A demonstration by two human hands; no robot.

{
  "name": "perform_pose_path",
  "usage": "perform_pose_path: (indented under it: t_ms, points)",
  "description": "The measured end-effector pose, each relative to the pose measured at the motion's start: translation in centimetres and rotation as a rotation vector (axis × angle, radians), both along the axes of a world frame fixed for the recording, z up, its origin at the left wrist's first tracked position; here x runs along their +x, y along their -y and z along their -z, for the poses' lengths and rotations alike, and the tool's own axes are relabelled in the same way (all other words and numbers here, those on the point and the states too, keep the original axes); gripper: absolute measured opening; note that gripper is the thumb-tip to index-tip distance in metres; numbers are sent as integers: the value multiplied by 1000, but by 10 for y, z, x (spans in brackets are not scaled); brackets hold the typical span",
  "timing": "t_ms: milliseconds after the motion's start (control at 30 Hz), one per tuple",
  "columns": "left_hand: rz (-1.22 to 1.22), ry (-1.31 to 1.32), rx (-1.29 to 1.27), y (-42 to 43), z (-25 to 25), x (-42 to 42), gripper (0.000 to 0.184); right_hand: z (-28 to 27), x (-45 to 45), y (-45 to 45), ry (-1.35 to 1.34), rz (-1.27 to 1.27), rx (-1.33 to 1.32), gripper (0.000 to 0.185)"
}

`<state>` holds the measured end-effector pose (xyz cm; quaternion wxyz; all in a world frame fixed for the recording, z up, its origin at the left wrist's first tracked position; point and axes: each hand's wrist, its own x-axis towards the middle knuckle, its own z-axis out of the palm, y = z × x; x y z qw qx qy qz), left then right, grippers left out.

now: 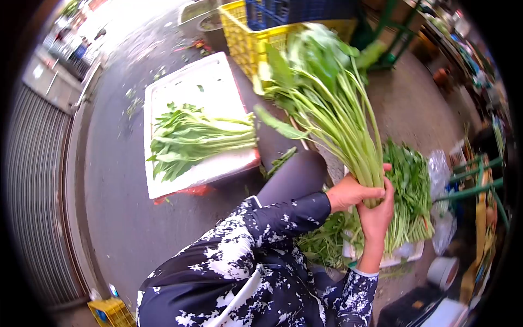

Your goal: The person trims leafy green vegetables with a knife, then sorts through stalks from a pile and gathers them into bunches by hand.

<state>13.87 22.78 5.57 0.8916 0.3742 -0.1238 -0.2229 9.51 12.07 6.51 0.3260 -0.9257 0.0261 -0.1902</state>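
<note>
A large bunch of long-stemmed leafy greens (pixel 348 131) is held up, its broad leaves pointing away from me and its stem ends toward me. My left hand (pixel 348 193) is closed around the lower stems from the left. From the right, my right hand (pixel 378 210) wraps the same stem ends, with fingers behind them. On a white foam board (pixel 218 73) to the left lies another bunch of leafy greens (pixel 190 139), its stems pointing right. Below and right of my hands, a pile of thinner-stemmed greens (pixel 408 188) rests in a white tray (pixel 417 252), partly hidden by my arm.
A yellow crate (pixel 237 41) with a blue crate (pixel 272 13) stands just beyond the held bunch. Green metal legs (pixel 474 189) and clear plastic bags (pixel 442 229) are on the right. A rolling shutter (pixel 41 191) lines the left side.
</note>
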Motion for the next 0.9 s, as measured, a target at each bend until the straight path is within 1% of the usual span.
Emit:
perform_pose_path:
  t_ms: [33,67,133,167,200,233,267,300,333,367,400,433,467,500,533,567,600,633,667,700,733,767,800,833,900]
  points:
    - [-52,-22,-42,-19,-3,8,55,-2,17,-16,-21,-83,41,68]
    - [-175,62,17,-36,-1,17,52,-4,33,-34,-44,-161,79,65]
    - [-340,65,94,-79,-7,31,48,-8,66,-76,-56,-357,218,56]
    - [-368,63,91,-100,-9,39,48,-13,78,-100,-88,-411,264,55]
    - [-491,50,116,-120,-10,47,46,-18,90,-124,-125,-462,309,53]
    - [-611,35,141,-141,-12,53,45,-18,102,-145,-134,-484,303,53]
    - [-652,12,93,-162,-13,57,45,-17,114,-164,-156,-553,291,50]
    - [-694,14,91,-181,-20,58,46,-16,125,-182,-179,-619,278,47]
    - [-732,14,89,-200,-26,58,48,-15,134,-200,-188,-632,269,47]
    - [-712,52,150,-221,-25,57,52,-14,142,-215,-250,-707,346,44]
    - [-690,89,210,-240,-23,54,56,-13,149,-230,-315,-778,421,41]
    - [-717,104,248,-254,-15,49,67,-19,152,-246,-312,-786,448,36]
    - [-799,103,279,-262,-5,42,71,-17,160,-256,-322,-792,437,36]
    - [-806,-98,312,-268,6,26,71,-14,169,-266,-328,-829,430,36]
    - [-767,-235,342,-272,10,8,65,-10,178,-276,-335,-865,426,35]
    - [-683,-299,334,-274,22,-8,57,-2,185,-285,-324,-883,407,35]
    - [-637,-406,325,-272,50,-22,49,9,194,-291,-335,-886,401,35]
    - [-561,-609,191,-272,73,-37,48,22,204,-295,-380,-946,302,35]
    - [-540,-732,180,-273,87,-47,47,36,213,-297,-422,-1005,201,36]
    - [-600,-767,148,-272,103,-53,47,50,218,-300,-487,-950,8,35]
    - [-659,-804,116,-271,114,-56,48,68,224,-301,-537,-950,-188,34]
    - [-659,-811,110,-273,124,-54,48,86,227,-299,-577,-918,-346,35]
    - [-673,-832,-11,-276,130,-48,46,88,225,-302,-612,-887,-503,36]
    - [-692,-848,-132,-280,133,-43,45,88,225,-305,-623,-849,-493,35]
    - [-681,-830,-169,-287,138,-32,43,81,226,-306,-606,-883,-518,36]
